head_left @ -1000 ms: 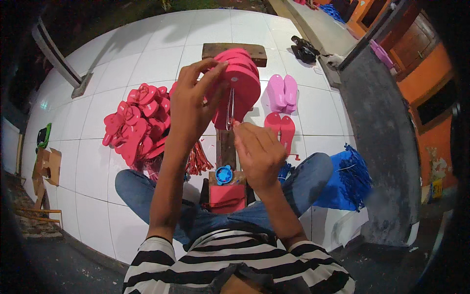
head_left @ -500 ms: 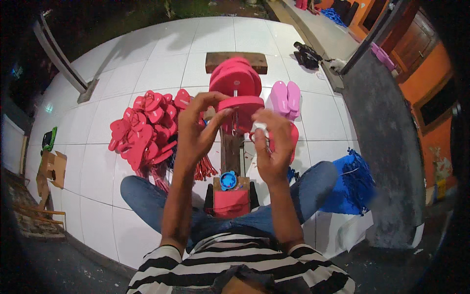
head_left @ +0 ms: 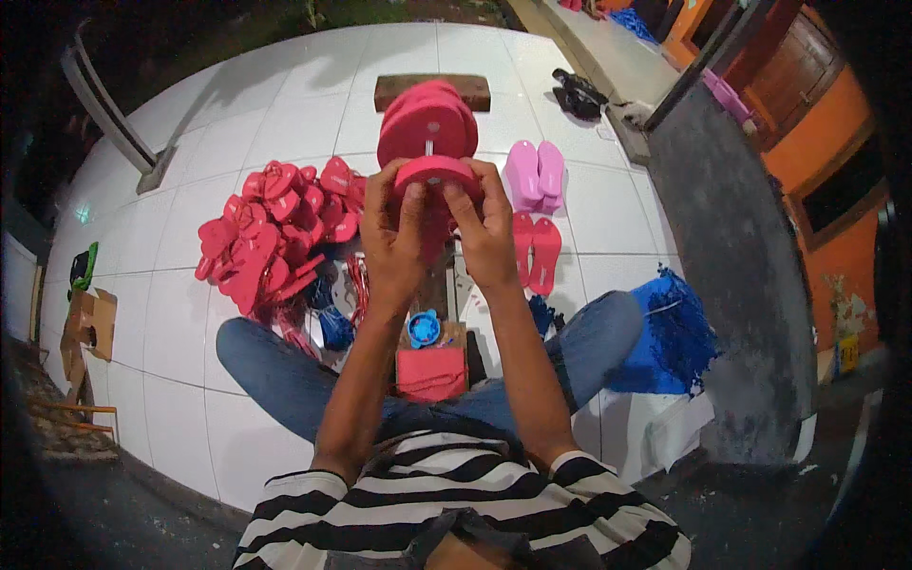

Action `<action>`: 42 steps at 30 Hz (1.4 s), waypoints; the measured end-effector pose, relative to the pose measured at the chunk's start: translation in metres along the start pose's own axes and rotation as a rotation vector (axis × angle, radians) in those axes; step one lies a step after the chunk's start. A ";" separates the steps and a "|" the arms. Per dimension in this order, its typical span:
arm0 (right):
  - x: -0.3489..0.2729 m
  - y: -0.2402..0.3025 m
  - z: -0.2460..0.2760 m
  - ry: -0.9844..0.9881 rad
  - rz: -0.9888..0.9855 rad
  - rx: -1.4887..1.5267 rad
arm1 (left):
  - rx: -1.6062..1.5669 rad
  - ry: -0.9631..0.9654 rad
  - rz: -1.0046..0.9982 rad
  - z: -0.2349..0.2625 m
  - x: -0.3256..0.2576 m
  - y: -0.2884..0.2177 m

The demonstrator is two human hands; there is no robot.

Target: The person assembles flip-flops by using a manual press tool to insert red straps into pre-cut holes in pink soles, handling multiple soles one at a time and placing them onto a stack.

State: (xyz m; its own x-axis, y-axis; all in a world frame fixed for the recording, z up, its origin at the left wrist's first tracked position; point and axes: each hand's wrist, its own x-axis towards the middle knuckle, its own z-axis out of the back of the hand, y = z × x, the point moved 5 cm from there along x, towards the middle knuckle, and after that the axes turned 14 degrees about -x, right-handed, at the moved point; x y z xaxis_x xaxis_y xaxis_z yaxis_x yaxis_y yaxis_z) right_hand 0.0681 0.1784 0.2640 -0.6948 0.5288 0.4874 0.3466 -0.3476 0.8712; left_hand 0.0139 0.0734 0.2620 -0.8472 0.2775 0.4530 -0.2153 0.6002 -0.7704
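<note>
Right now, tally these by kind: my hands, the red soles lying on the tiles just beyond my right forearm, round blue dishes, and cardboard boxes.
Hands, left hand and right hand: 2
Red soles there: 2
Round blue dish: 1
Cardboard box: 1
Total: 6

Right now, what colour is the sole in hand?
The sole is reddish pink, clearest in the head view.

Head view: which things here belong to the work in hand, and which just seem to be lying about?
Likely part of the work:
pink sole, held by left hand and right hand
slim rod
heap of pink soles

Apparently just lying about:
cardboard box, far left
black plastic bag, upper right
</note>
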 end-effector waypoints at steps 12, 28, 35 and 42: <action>-0.101 0.042 0.036 -0.093 -0.121 -0.560 | 0.423 0.131 0.217 0.017 -0.063 -0.043; -0.127 -0.054 -0.029 0.121 -0.793 1.268 | -0.258 0.104 0.015 0.056 -0.058 -0.018; -0.062 -0.018 0.030 -0.001 -0.006 0.100 | 0.570 0.271 -0.029 0.071 -0.045 -0.011; -0.043 0.016 0.018 0.094 0.451 -0.446 | 0.310 0.457 -0.293 0.026 -0.023 -0.044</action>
State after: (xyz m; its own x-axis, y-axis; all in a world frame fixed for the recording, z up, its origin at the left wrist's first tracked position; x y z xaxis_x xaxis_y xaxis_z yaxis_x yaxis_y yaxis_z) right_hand 0.1152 0.1641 0.2574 -0.6014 0.1924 0.7755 0.3365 -0.8193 0.4642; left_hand 0.0298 0.0213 0.2735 -0.4529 0.4688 0.7584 -0.5959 0.4735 -0.6486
